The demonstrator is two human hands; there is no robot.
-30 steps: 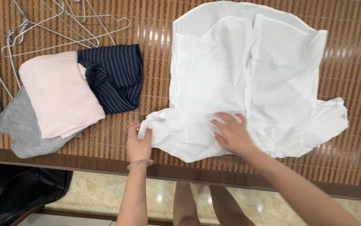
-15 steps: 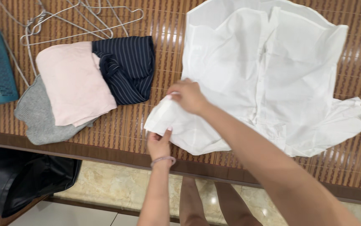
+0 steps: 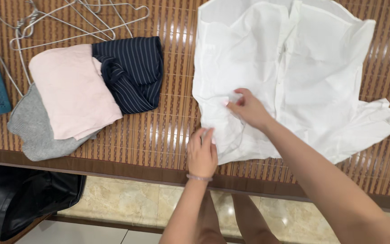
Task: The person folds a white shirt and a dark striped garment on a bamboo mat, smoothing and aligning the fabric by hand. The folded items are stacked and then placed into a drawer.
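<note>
While the white shirt (image 3: 289,77) is spread toward twelve o'clock, its folded sleeve is pressed under both hands. The left hand (image 3: 201,153) lies flat at six o'clock; the right hand's (image 3: 249,108) fingers pinch the cloth.

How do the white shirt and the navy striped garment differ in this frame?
The white shirt is plain and lies spread open; the navy striped garment is pinstriped and folded into a compact bundle. The left hand and right hand are on the white shirt; the navy striped garment lies untouched. Both rest on the bamboo mat.

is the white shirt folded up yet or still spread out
Mostly spread. The white shirt lies open on the table; only its left sleeve is tucked over, under both hands.
</note>
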